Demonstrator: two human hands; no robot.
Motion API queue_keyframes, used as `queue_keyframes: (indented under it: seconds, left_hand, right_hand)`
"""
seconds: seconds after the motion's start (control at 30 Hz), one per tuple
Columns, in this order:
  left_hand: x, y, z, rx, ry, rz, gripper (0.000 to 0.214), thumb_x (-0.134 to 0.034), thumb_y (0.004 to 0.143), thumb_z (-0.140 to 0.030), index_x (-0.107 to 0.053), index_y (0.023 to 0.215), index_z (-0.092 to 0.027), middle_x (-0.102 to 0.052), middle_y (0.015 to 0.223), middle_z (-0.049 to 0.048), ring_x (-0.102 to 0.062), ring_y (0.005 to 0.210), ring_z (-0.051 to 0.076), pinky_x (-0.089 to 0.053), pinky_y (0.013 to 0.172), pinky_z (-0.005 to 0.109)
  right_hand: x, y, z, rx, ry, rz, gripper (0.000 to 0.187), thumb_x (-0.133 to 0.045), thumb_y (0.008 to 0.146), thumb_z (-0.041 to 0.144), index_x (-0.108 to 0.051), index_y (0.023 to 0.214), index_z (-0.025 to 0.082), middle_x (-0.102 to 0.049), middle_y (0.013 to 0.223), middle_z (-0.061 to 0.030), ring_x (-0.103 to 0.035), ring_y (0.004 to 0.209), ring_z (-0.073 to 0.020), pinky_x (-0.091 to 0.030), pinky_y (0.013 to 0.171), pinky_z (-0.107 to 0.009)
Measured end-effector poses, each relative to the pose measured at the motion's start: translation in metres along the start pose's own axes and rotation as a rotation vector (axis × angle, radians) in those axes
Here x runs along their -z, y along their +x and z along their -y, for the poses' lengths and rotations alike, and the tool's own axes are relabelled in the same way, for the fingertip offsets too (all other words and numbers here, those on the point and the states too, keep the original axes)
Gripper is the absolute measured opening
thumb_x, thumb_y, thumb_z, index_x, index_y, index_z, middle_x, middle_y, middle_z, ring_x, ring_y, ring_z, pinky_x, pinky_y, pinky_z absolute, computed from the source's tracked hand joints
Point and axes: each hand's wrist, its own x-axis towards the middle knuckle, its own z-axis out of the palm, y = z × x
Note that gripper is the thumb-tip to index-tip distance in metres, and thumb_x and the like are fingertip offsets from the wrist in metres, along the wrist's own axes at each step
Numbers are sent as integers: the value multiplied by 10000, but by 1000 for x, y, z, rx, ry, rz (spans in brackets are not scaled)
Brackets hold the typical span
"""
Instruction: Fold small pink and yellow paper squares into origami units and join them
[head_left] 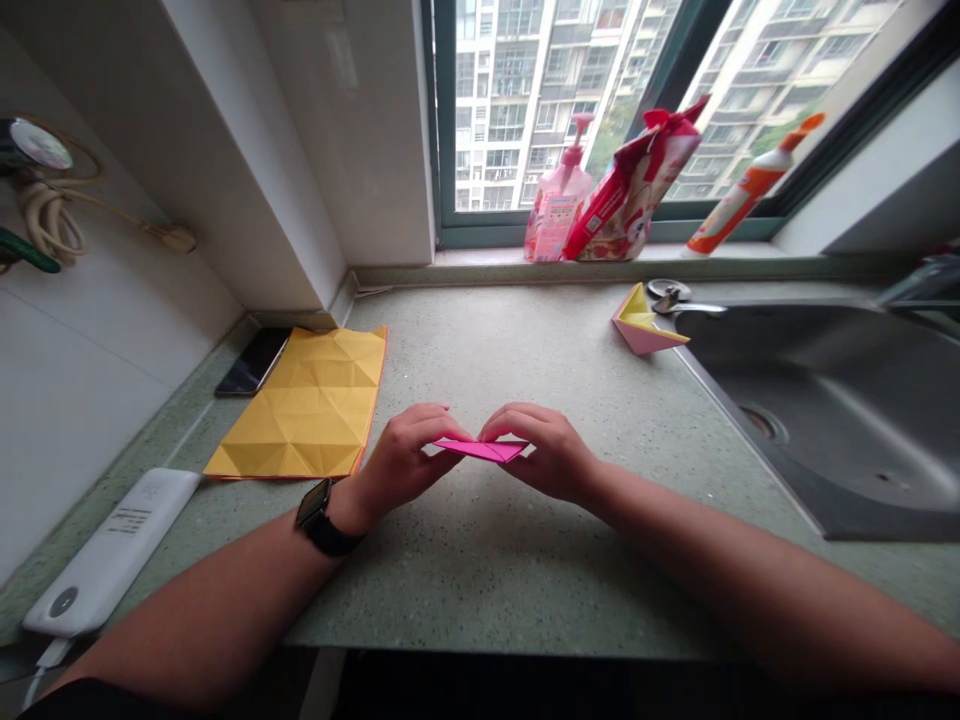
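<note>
A folded sheet of pink origami paper point(486, 451) is held between both hands above the counter, seen nearly edge-on. My left hand point(409, 450) pinches its left end, thumb below and fingers above. On the other end, my right hand point(546, 447) grips with fingertips on top and thumb underneath. Both hands are closed on the paper, and a dark watch sits on my left wrist. Creased yellow paper sheets point(304, 400) lie left of my left hand. A folded pink-and-yellow paper piece point(646, 330) stands farther back on the right, beside the sink.
A phone point(253, 362) lies partly under the yellow sheets. Near the left edge is a white power bank point(112, 550) with a cable. The steel sink point(862, 400) takes up the right side. On the windowsill stand a pink pump bottle point(556, 205), a red bag point(637, 190) and an orange-and-white bottle point(742, 200).
</note>
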Motion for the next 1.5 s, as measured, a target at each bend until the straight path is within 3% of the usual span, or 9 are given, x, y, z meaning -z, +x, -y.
queue_keyframes:
  seconds: [0.17,0.33,0.43,0.53,0.73,0.9,1.07,1.23,1.5]
  left_hand:
    - [-4,1,-3,188,-90,-22,171,-763,1040,-374,-781,1036,-204,-816,952,50,-767,872,197,-613,860,332]
    - [-7,2,2,449,-230,-61,467,-866,938,-368,-639,1319,-219,-802,1178,76,-793,1065,242,-616,944,353]
    - [-9,0,8,537,-281,6,569,-795,986,-377,-539,1471,-225,-818,1141,84,-813,1040,257,-625,923,372]
    - [-12,-3,13,535,-205,80,577,-675,1058,-388,-470,1571,-223,-823,1127,99,-817,1003,262,-631,921,408]
    - [-16,-10,23,348,252,158,579,-687,1047,-402,-508,1575,-248,-654,1526,150,-629,1405,350,-428,1270,624]
    - [-17,-13,22,290,394,317,699,-698,1046,-436,-427,1661,-244,-527,1661,167,-489,1549,362,-324,1342,637]
    - [-22,-9,19,279,471,470,587,-527,1136,-467,-458,1674,-243,-396,1782,148,-346,1666,349,-233,1373,648]
    - [-24,-6,18,252,496,594,605,-326,1191,-481,-387,1727,-208,-383,1793,122,-271,1705,327,-181,1383,640]
    - [-34,-2,28,253,495,541,585,-268,1190,-411,-414,1717,-203,-411,1778,117,-289,1697,339,-178,1368,678]
  right_hand:
    - [3,3,1,-185,81,53,41,-691,1012,232,-722,989,220,-778,866,-18,-712,752,-161,-560,700,-291]
    - [4,7,-4,-464,264,24,291,-713,980,301,-661,1257,228,-816,1058,-62,-770,899,-207,-601,803,-346]
    - [3,6,-9,-560,338,12,381,-658,1017,340,-574,1374,234,-805,999,-45,-767,881,-209,-591,808,-365]
    - [3,4,-15,-622,299,64,362,-608,1038,340,-566,1382,234,-768,870,-7,-708,759,-192,-539,716,-344]
    - [8,5,-22,-690,113,233,305,-589,1029,304,-642,1320,229,-782,855,-18,-671,727,-200,-511,709,-346]
    - [5,2,-26,-691,-64,289,321,-618,1010,267,-685,1322,234,-808,929,-43,-716,784,-212,-532,743,-336]
    - [-2,-8,-33,-560,-300,223,468,-666,994,256,-639,1461,249,-786,1215,-103,-741,919,-231,-588,881,-391]
    - [-1,-8,-35,-411,-495,286,208,-664,1044,288,-811,1185,247,-744,1267,-132,-713,1078,-278,-593,949,-427]
    - [0,-4,-28,-335,-671,428,338,-598,1100,287,-763,1394,276,-738,1335,-145,-665,1136,-320,-543,987,-468]
